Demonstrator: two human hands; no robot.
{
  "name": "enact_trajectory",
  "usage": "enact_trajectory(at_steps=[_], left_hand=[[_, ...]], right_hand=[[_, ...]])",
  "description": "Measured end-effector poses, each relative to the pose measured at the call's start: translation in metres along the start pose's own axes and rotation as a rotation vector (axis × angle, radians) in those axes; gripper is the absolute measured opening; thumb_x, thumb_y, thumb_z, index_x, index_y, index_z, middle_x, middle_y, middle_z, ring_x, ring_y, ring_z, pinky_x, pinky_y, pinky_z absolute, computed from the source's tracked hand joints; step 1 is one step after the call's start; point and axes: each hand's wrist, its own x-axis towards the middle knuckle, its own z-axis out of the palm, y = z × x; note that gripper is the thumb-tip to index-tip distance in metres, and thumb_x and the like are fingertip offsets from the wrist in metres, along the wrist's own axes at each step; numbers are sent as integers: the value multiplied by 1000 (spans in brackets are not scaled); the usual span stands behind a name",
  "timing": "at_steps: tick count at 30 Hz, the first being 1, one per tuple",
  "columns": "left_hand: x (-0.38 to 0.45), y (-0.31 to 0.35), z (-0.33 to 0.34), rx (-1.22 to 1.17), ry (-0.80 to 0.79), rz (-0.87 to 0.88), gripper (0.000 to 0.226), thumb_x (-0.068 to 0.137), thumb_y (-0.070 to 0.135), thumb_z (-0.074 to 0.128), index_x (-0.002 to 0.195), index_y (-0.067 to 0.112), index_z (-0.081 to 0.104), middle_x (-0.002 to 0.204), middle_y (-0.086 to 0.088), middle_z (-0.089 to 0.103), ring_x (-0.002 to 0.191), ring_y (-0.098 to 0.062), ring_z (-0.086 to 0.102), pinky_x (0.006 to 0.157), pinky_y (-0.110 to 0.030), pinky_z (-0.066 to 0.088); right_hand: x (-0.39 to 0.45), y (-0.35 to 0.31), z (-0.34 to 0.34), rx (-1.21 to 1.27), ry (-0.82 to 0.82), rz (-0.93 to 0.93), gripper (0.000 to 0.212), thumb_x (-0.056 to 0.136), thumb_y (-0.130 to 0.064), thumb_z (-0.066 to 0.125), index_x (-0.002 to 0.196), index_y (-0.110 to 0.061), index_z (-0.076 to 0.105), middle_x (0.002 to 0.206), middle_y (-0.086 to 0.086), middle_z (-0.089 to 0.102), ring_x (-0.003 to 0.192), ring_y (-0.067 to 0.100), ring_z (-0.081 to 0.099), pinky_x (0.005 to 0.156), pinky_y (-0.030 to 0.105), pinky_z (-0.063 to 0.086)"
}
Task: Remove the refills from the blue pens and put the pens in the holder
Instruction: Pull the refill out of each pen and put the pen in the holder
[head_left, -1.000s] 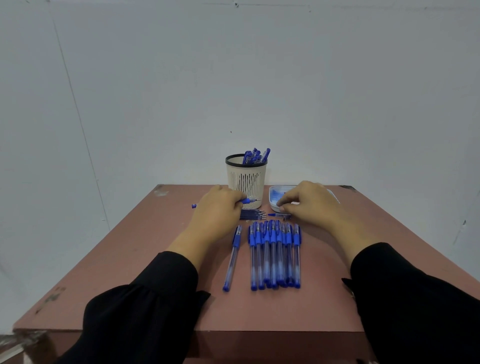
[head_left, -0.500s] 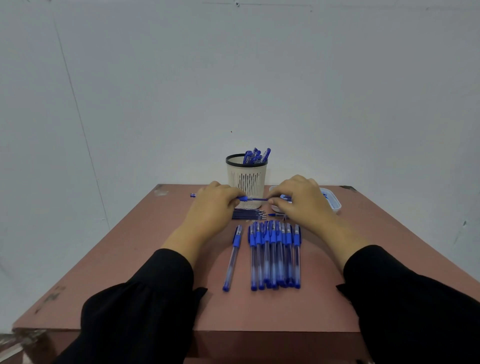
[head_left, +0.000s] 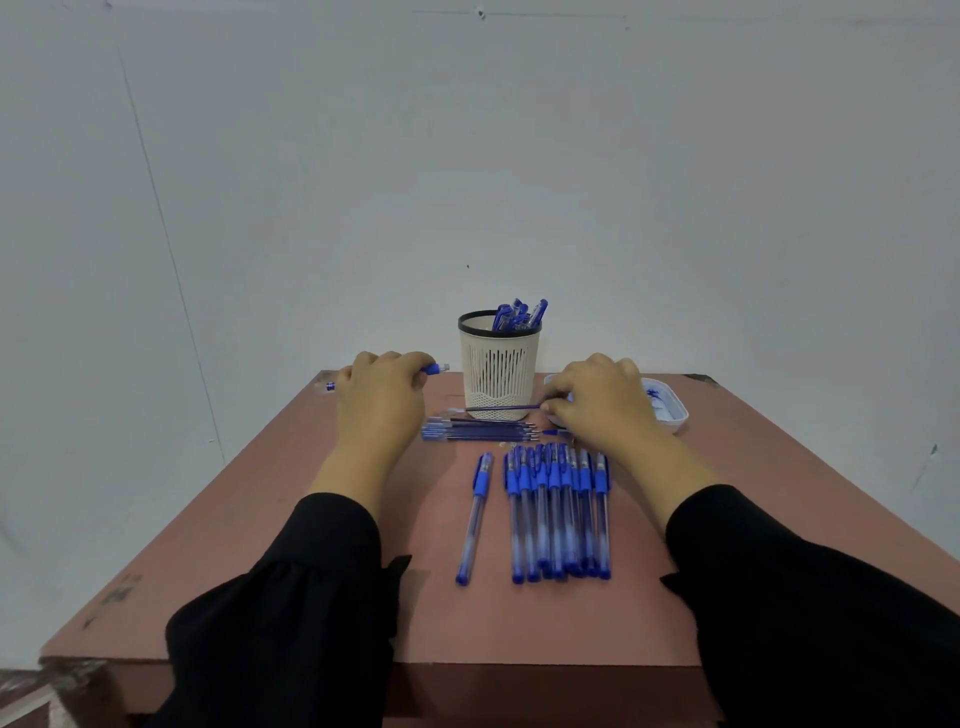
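Observation:
My left hand (head_left: 382, 400) grips a blue pen barrel (head_left: 434, 369) held level, left of the holder. My right hand (head_left: 597, 402) pinches a thin dark refill (head_left: 498, 409) that stretches leftward in front of the holder, free of the barrel. The cream slotted holder (head_left: 498, 364) with a black rim stands at the table's far middle and has several blue pens (head_left: 519, 314) in it. A pile of pulled refills (head_left: 478, 431) lies just before it. Several capped blue pens (head_left: 558, 512) lie in a row near me, with one single pen (head_left: 475, 517) to their left.
A small white tray (head_left: 670, 408) with blue bits sits at the far right, partly behind my right hand. The reddish table (head_left: 260, 519) ends close behind the holder, with a pale wall beyond. My black sleeves cover the near edge.
My hands have drawn apart: the left moved left with the barrel, and the right now holds the refill pulled out of it.

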Motion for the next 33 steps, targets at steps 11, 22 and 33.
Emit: enact_trajectory(at_steps=[11, 22, 33], left_hand=[[-2, 4, 4, 37, -46, 48, 30, 101, 23, 38, 119, 29, 60, 107, 3, 64, 107, -22, 45, 91, -36, 29], [-4, 9, 7, 29, -75, 86, 30, 100, 25, 39, 121, 30, 60, 106, 3, 65, 106, -22, 45, 89, -36, 30], [-8, 25, 19, 5, -99, 217, 29, 100, 27, 40, 120, 33, 60, 105, 5, 64, 102, -19, 44, 86, -33, 26]], right_hand=[[16, -21, 15, -75, -175, 4, 16, 88, -40, 62, 101, -40, 72, 105, -13, 69, 107, 14, 54, 89, 35, 29], [13, 5, 2, 45, -97, 118, 17, 90, -35, 59, 100, -36, 73, 104, -13, 69, 108, 15, 54, 91, 37, 28], [18, 59, 0, -173, -285, 294, 27, 93, -38, 57, 119, -39, 63, 123, -3, 62, 117, 23, 49, 97, 38, 30]])
